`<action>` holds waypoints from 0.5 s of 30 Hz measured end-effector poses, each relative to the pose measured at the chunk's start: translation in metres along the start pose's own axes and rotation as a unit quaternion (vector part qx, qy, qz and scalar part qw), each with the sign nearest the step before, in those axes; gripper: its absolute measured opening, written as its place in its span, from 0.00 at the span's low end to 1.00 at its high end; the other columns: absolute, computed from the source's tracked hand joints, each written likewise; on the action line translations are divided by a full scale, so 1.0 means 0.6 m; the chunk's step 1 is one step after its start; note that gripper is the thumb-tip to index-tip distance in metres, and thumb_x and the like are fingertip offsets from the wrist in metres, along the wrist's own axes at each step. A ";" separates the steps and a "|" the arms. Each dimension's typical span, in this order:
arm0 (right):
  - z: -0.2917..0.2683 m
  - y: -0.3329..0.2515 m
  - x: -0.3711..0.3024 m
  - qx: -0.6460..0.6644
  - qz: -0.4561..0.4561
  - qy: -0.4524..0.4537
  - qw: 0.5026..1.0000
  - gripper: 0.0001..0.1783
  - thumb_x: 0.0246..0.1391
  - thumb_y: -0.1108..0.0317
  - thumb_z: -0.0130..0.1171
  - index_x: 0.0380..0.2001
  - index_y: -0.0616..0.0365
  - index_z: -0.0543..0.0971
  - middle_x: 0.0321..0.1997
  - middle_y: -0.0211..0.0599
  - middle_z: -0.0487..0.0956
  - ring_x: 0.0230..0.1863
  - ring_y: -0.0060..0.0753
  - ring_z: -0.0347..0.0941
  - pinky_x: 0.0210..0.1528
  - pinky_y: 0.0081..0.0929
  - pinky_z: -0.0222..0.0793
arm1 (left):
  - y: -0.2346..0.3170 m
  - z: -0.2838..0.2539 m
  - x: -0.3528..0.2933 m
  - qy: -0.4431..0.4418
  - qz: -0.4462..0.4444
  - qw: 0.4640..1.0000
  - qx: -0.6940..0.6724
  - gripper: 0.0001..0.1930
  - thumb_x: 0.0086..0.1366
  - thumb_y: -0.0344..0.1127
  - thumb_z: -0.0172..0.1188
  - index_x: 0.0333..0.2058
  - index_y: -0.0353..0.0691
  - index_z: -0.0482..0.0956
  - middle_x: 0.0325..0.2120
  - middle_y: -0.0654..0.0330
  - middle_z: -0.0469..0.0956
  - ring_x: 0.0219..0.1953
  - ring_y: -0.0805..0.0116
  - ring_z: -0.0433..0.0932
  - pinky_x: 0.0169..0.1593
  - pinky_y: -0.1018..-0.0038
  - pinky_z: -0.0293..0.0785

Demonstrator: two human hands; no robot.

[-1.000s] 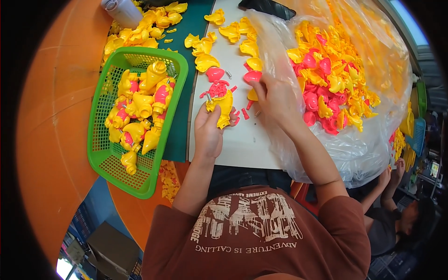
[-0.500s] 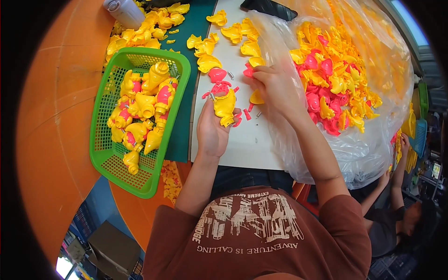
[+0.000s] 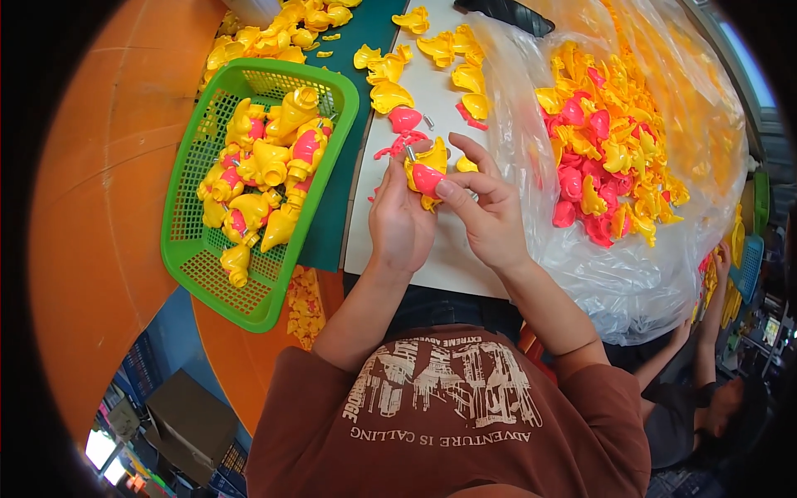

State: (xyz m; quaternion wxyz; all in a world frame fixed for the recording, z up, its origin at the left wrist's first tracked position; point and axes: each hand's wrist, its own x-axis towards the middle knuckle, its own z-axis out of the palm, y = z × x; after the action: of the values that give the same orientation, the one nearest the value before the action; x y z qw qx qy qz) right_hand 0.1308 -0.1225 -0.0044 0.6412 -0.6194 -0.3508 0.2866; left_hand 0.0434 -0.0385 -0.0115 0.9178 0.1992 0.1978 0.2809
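Note:
My left hand (image 3: 395,228) holds a yellow plastic toy shell (image 3: 436,156) over the white board, fingers curled around its lower side. A small metal pin (image 3: 410,153) sticks up from the shell's left edge. My right hand (image 3: 491,214) has its thumb against a glossy pink shell piece (image 3: 427,179), which lies against the yellow one. Whether the two are joined I cannot tell. Just beyond my hands are a loose pink piece (image 3: 404,119), a second metal pin (image 3: 428,121) and a column of yellow shells (image 3: 469,78).
At left stands a green basket (image 3: 257,270) with several yellow-and-pink toys. A clear plastic bag (image 3: 573,278) at right holds a heap of yellow and pink pieces. More yellow shells (image 3: 249,46) and a light-coloured bottle (image 3: 253,8) are at far left. A co-worker's arm (image 3: 710,332) shows at right.
My right hand has picked up a pink piece from the board and brought it to the yellow shell. My left hand has raised and turned the shell. The view has shifted slightly.

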 end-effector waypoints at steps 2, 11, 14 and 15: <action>0.009 0.004 -0.001 0.027 0.024 0.016 0.999 0.07 0.53 0.72 0.58 0.33 0.65 0.81 0.60 0.44 0.62 0.53 0.29 0.66 0.46 0.22 0.69 | -0.002 0.003 0.000 -0.002 0.003 1.000 0.004 0.23 0.72 0.45 0.29 0.54 0.35 0.62 0.50 0.53 0.67 0.52 0.63 0.67 0.55 0.67 0.63; 0.024 -0.007 -0.014 0.004 0.036 0.070 0.997 0.06 0.51 0.70 0.60 0.31 0.61 0.82 0.57 0.47 0.65 0.56 0.34 0.63 0.52 0.28 0.61 | -0.008 0.008 -0.007 -0.020 -0.002 0.998 -0.051 0.24 0.72 0.46 0.26 0.56 0.36 0.60 0.52 0.54 0.65 0.54 0.63 0.65 0.58 0.65 0.61; 0.022 -0.012 -0.016 0.012 0.035 0.073 0.997 0.06 0.51 0.70 0.60 0.31 0.61 0.82 0.57 0.47 0.65 0.57 0.35 0.62 0.55 0.30 0.59 | -0.007 0.013 -0.010 -0.018 -0.007 0.998 -0.059 0.24 0.72 0.46 0.26 0.56 0.37 0.60 0.52 0.54 0.65 0.55 0.63 0.64 0.59 0.66 0.59; 0.020 -0.013 -0.016 0.008 0.028 0.056 0.998 0.07 0.53 0.73 0.58 0.33 0.64 0.81 0.60 0.45 0.62 0.57 0.32 0.62 0.54 0.26 0.61 | -0.007 0.015 -0.010 -0.019 -0.003 0.998 -0.057 0.24 0.72 0.46 0.26 0.56 0.37 0.60 0.52 0.55 0.65 0.55 0.63 0.64 0.60 0.66 0.58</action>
State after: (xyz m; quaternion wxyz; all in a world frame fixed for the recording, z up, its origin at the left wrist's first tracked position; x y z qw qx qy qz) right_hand 0.1147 -0.1237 0.0024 0.6564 -0.6390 -0.2947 0.2718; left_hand 0.0449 -0.0475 -0.0041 0.9321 0.1510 0.1651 0.2848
